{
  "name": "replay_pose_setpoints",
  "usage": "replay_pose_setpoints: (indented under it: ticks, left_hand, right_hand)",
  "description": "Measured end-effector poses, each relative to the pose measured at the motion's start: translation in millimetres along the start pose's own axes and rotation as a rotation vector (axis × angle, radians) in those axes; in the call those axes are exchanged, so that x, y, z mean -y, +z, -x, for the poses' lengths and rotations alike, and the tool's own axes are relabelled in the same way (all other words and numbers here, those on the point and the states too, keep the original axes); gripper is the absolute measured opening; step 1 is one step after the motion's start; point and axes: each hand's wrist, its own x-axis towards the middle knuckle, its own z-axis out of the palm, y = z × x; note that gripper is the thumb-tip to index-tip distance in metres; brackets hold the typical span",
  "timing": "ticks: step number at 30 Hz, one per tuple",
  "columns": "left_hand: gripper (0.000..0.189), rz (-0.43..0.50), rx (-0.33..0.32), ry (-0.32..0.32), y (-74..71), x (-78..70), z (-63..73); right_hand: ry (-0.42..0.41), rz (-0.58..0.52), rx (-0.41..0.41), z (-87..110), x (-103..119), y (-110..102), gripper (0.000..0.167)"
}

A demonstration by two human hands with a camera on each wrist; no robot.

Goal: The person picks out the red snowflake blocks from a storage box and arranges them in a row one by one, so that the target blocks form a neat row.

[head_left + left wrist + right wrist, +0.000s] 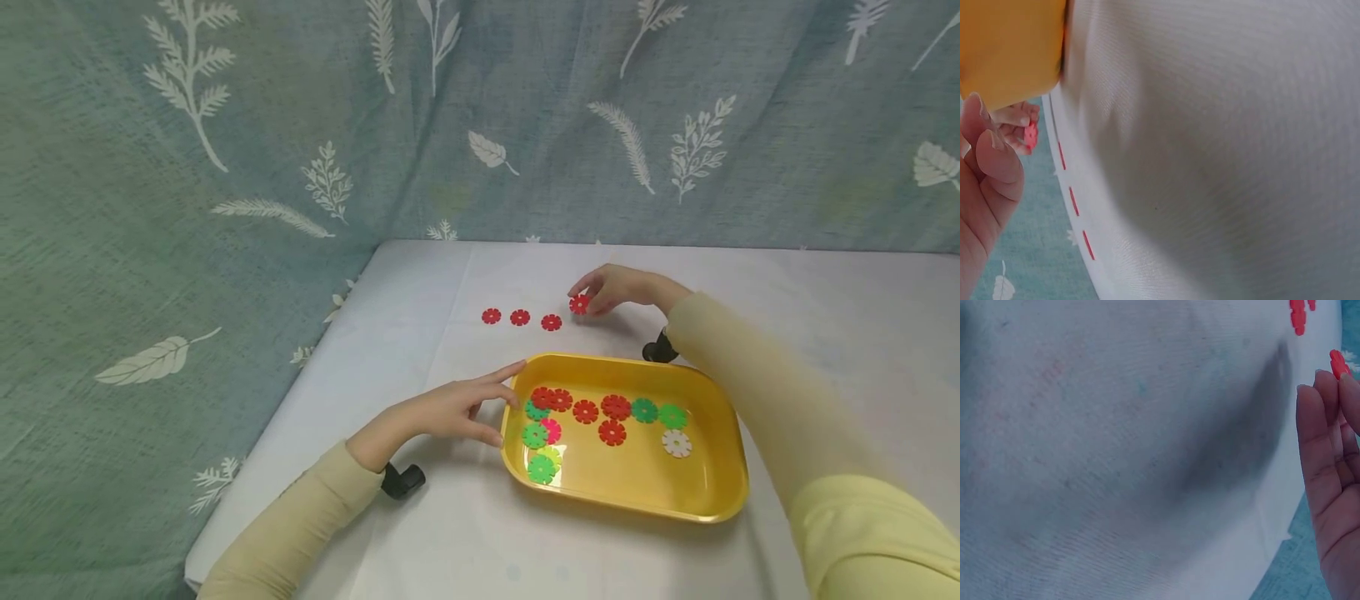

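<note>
My right hand (pixel 619 285) pinches a red notched disc (pixel 579 304) between fingertips and thumb, raised above the cloth. Left of it, three red notched discs (pixel 520 317) lie spaced out in a row. In the right wrist view, the pinched red disc (pixel 1338 363) peeks out past the fingertips. My left hand (pixel 450 408) rests against the left side of a yellow tray (pixel 637 500), its fingers spread along the rim and loosely bent. In the left wrist view, fingertips (pixel 999 156) stand just beside the tray's outer wall (pixel 1010 50).
Inside the tray lie several more discs: red (pixel 612 432), green (pixel 542 468), teal (pixel 644 410), pink (pixel 551 430) and one white (pixel 677 443). A white cloth (pixel 427 517) covers the table. Behind it hangs a teal leaf-patterned curtain (pixel 525 117).
</note>
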Motion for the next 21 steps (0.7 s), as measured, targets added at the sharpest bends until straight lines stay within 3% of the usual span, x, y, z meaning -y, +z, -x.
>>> replay_pose_setpoints:
  ticks: [9,21]
  left_hand:
    - [0.042,0.001,-0.003,0.003,1.4,1.4,-0.4]
    - [0.043,0.013,0.002,-0.025,0.7,-0.9,-0.2]
  right_hand:
    - [0.033,0.069,0.015,-9.2,-10,9,0.031]
    - [0.0,0.178,0.06,-11.2,-11,10,0.033]
